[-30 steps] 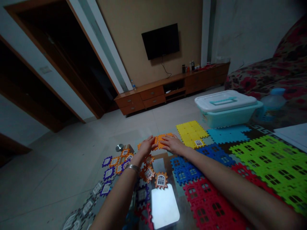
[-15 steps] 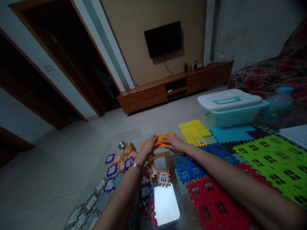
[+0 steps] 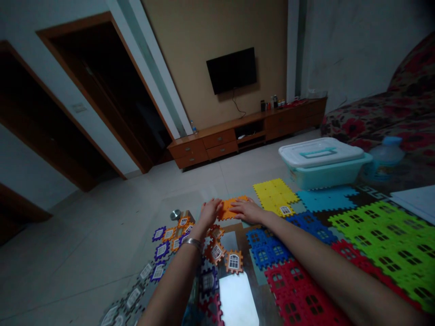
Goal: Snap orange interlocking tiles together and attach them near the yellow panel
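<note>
An orange panel of joined toothed tiles lies flat at the far side of the glass table. My left hand rests over its left part, fingers stretched forward along the surface. At the right end lies my right hand, its fingers apart and pointing left across the panel. Neither hand visibly lifts the panel, and my left palm hides some of it. Loose orange window tiles are scattered nearer to me. To the right of my right hand is a yellow panel, with a blue window panel under my right forearm.
Red and green window panels cover the right side. A light-blue panel, lidded turquoise box and large bottle stand beyond. Purple and grey tiles lie left, near a round metal object.
The camera view has tilted up slightly, so everything appears lower. My left hand has shifted a little toward the panel's left side; my right hand stays at the right end.
</note>
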`<state>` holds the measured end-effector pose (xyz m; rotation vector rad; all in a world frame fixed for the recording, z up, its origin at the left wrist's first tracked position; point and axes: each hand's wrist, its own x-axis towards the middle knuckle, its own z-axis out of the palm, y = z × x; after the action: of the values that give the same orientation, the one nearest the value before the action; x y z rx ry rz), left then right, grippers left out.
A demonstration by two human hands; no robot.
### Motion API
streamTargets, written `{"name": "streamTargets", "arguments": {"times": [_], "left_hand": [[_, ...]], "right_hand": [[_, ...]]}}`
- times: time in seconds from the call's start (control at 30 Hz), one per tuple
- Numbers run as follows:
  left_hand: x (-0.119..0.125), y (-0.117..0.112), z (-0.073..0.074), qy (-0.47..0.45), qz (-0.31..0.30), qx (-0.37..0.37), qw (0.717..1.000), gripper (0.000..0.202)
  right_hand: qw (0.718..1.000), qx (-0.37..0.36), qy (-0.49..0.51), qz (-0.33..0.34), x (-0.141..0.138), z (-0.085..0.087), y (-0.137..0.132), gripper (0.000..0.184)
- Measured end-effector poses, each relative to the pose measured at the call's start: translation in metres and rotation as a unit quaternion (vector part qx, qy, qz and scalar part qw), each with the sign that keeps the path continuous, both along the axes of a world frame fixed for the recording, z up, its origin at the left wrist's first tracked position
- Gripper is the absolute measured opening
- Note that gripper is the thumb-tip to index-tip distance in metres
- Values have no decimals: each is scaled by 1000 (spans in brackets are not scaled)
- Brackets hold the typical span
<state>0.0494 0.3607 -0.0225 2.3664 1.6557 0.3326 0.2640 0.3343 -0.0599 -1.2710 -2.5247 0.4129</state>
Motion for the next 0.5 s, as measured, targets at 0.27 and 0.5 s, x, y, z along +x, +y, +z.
{"name": "streamTargets", "arguments": {"times": [0.27, 0.5], "left_hand": [[-47, -8, 16, -14, 92, -30, 995, 29], [-42, -10, 7, -90, 17, -89, 992, 28]], "right_hand": [[998, 65, 5, -19, 0, -11, -8, 40], [998, 64, 6, -22, 1, -12, -6, 39]]}}
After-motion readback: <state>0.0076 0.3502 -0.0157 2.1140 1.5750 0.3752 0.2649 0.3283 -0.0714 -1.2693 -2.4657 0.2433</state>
